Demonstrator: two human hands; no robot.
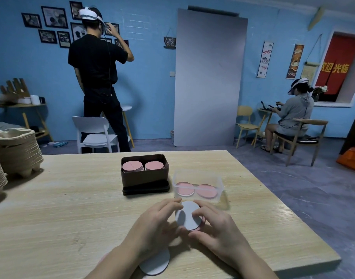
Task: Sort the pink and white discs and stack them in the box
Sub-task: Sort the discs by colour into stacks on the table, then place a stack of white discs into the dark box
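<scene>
Both my hands hold a small stack of discs (187, 217) just above the table, white face up with a dark pink edge showing below. My left hand (156, 224) curls round its left side and my right hand (215, 224) pinches its right side. Right behind it stands a clear plastic box (198, 176) with two pink discs (195, 190) lying side by side inside. A dark brown tin (145, 178) to its left holds two tall stacks of pink discs (143, 166). A white disc (155, 264) lies on the table under my left forearm.
The wooden table (72, 208) carries stacked pulp trays (15, 152) at its far left edge. A white chair (96, 133) stands behind the table. One person stands at the blue wall and another sits at the right.
</scene>
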